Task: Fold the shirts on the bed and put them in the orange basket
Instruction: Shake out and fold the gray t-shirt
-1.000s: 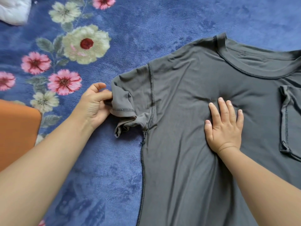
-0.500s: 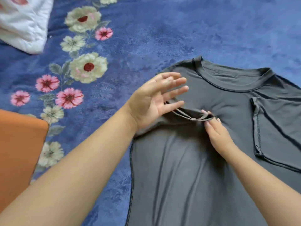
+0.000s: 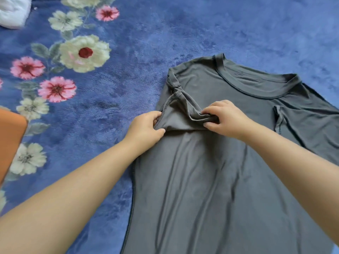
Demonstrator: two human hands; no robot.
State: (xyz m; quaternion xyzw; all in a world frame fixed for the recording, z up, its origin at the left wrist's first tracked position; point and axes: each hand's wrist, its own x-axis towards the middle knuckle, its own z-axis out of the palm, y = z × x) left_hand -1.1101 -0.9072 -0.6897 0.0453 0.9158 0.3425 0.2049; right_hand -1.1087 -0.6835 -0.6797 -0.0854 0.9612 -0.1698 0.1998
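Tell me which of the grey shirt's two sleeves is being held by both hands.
The left sleeve, folded inward over the chest: left hand and right hand both pinch it. The right sleeve lies folded flat, untouched.

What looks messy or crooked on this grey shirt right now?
The left sleeve of the grey T-shirt is bunched and wrinkled where it is folded onto the chest, not flat. The left hand pinches its hem and the right hand grips the crumpled end. The other sleeve lies folded in neatly.
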